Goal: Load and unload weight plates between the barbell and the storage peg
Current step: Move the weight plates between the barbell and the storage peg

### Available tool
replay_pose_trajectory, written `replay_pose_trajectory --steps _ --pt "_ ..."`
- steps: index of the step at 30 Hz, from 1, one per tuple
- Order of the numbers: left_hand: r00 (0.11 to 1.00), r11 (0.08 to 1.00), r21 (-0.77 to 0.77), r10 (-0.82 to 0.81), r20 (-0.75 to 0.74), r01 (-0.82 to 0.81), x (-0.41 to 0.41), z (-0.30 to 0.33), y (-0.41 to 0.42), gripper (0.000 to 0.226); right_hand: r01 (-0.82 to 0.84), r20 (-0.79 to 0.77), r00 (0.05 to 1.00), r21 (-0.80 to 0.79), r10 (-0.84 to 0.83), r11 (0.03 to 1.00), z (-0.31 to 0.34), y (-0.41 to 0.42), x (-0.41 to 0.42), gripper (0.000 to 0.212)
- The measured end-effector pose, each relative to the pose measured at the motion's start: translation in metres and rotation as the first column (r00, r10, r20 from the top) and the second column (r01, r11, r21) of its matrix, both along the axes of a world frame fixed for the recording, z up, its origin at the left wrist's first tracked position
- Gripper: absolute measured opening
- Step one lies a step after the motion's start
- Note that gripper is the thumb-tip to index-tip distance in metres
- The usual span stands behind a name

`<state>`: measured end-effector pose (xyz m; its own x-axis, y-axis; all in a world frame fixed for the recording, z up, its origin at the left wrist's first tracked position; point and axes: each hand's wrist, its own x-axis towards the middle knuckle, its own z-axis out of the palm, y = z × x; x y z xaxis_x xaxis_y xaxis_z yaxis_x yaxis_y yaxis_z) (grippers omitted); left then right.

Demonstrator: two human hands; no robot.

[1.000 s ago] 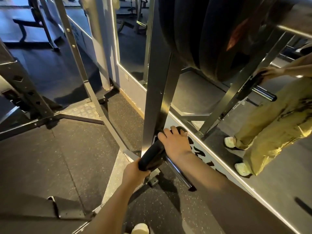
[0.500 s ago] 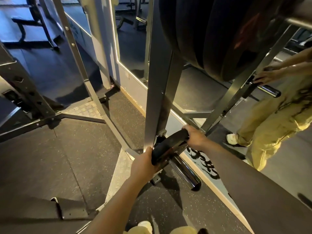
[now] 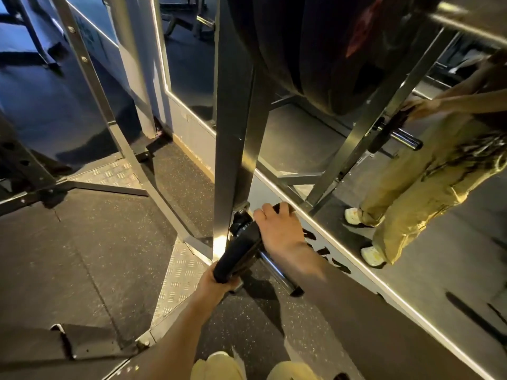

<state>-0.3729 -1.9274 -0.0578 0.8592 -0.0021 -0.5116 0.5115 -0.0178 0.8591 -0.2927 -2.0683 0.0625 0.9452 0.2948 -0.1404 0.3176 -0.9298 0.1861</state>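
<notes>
A small black weight plate (image 3: 241, 249) sits on the chrome storage peg (image 3: 278, 272) low on the rack's upright (image 3: 227, 149). My left hand (image 3: 216, 283) grips the plate's near lower edge. My right hand (image 3: 279, 229) curls over its far upper edge, next to the upright. The peg's free end sticks out toward me past the plate. Several large black plates (image 3: 310, 45) hang on a higher peg at the top of the view.
A wall mirror (image 3: 315, 144) right behind the rack shows my reflection (image 3: 428, 171) in khaki trousers. Slanted rack braces (image 3: 90, 78) and checkered steel base plates (image 3: 178, 278) lie left on the rubber floor. My shoes (image 3: 219, 366) show at the bottom edge.
The plate has slid along the peg toward the upright, and my right hand has shifted from its far right edge to the top. The camera tilted a little.
</notes>
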Motion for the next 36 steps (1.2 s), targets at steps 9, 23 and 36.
replay_pose_trajectory --steps 9,23,36 --pt "0.966 0.911 0.381 -0.222 0.129 0.158 0.013 0.046 -0.013 0.040 0.344 -0.414 0.900 0.487 -0.135 0.803 0.001 -0.064 0.038 0.035" --pt "0.962 0.883 0.468 -0.130 0.239 0.003 -0.007 0.039 -0.026 0.027 0.275 -0.274 0.948 0.453 -0.161 0.848 -0.001 -0.073 0.016 0.044" --pt "0.996 0.972 0.237 -0.031 0.086 0.010 -0.034 0.005 -0.035 0.038 0.107 0.006 0.994 0.085 -0.108 0.991 0.005 -0.040 -0.039 0.057"
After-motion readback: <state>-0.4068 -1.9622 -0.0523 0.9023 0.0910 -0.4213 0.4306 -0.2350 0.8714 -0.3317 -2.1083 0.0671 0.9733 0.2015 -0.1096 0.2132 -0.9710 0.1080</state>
